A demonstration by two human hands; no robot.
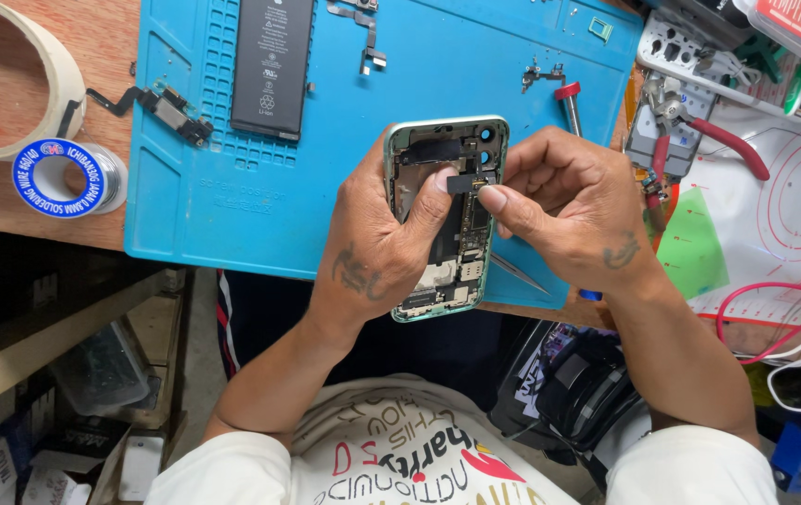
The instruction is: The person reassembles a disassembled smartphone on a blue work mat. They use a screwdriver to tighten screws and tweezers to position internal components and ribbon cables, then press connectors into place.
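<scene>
My left hand (377, 238) grips an opened green phone body (447, 281) from the left side, its thumb pressing inside near the top. The phone's circuit boards and camera holes are exposed. My right hand (569, 201) comes in from the right and pinches a small dark flex part (463, 183) at the phone's upper right, with metal tweezers (522, 274) poking out under the palm. Both hands hover over the front edge of a blue work mat (326, 206).
On the mat lie a black phone battery (271, 64), a small camera module with cable (168, 109), loose flex parts (366, 37) and a red-tipped screwdriver (569, 105). A tape roll (17, 84) and solder wire spool (68, 176) sit left. Red-handled pliers (700, 136) and cables lie right.
</scene>
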